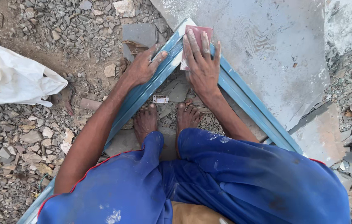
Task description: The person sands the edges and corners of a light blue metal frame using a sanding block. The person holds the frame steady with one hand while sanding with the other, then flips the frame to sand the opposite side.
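Bare feet (165, 118) stand inside the blue frame (142, 93). At eleven o'clock the left hand (142, 66) lies open, steadying a rail. At twelve, the right hand (202, 62) presses sandpaper (196, 33) flat on the corner; it could slip, scraping knuckles on the slab (267, 54).

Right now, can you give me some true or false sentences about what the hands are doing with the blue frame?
1. The right hand presses flat on a reddish sheet of sandpaper at the corner of the blue frame. True.
2. The left hand holds a hammer. False: it rests bare on the frame's left bar.
3. The person wears shoes. False: both feet are bare.
4. A white bag lies on the gravel at the left. True.
5. The frame is red. False: it is blue.
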